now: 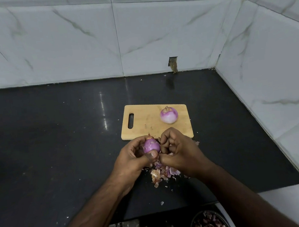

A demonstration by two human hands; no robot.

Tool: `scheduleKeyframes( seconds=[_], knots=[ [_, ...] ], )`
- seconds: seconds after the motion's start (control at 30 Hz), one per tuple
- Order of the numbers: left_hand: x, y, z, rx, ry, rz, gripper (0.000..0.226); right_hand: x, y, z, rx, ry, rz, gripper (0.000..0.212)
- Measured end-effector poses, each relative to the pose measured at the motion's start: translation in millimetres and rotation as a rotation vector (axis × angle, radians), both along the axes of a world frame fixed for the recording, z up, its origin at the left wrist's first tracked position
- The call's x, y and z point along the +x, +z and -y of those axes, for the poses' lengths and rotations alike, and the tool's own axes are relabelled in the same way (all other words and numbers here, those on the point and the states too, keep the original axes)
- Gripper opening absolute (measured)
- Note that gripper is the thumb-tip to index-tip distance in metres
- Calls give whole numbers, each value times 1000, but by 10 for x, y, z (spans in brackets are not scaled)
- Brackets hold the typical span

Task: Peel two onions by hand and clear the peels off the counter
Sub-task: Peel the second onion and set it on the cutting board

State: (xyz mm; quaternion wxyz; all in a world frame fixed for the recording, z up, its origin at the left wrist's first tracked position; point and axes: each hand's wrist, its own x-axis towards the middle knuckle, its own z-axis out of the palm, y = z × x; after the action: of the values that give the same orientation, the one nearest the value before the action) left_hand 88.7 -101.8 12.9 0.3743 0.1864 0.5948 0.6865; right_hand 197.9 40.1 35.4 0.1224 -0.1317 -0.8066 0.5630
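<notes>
My left hand (131,160) grips a purple onion (150,145) just in front of the wooden cutting board (146,124), thumb pressed on its lower side. My right hand (179,152) is beside it, fingers curled in and touching the onion's right side; whether a peel is pinched there I cannot tell. A second onion (169,115), pale and purple, rests on the board's far right part. A heap of pink and brown peels (161,174) lies on the black counter (57,139) under my hands.
White marble-look tiled walls (269,84) close the counter at the back and on the right. Small peel scraps (162,203) dot the counter near its front edge. Below the edge, at the lower right, a dark round container (209,224) holds onion peels.
</notes>
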Motion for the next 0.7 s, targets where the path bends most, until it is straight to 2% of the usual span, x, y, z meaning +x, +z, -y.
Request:
scheduleKeyframes(
  seconds=[0.17, 0.33, 0.47, 0.7],
  knots=[
    [-45, 50, -5, -48, -25, 19, 54, -16, 52, -11, -20, -23, -22, 45],
    [-50, 37, 25, 7, -91, 164, 55, -9, 23, 18, 119, -39, -42, 44],
    [-47, 34, 3, 10, -72, 119, 52, -19, 33, 14, 226, -40, -20, 46],
    [-8, -5, -34, -27, -19, 71, 58, -39, 55, -17, 250, -21, 2, 48]
  ],
)
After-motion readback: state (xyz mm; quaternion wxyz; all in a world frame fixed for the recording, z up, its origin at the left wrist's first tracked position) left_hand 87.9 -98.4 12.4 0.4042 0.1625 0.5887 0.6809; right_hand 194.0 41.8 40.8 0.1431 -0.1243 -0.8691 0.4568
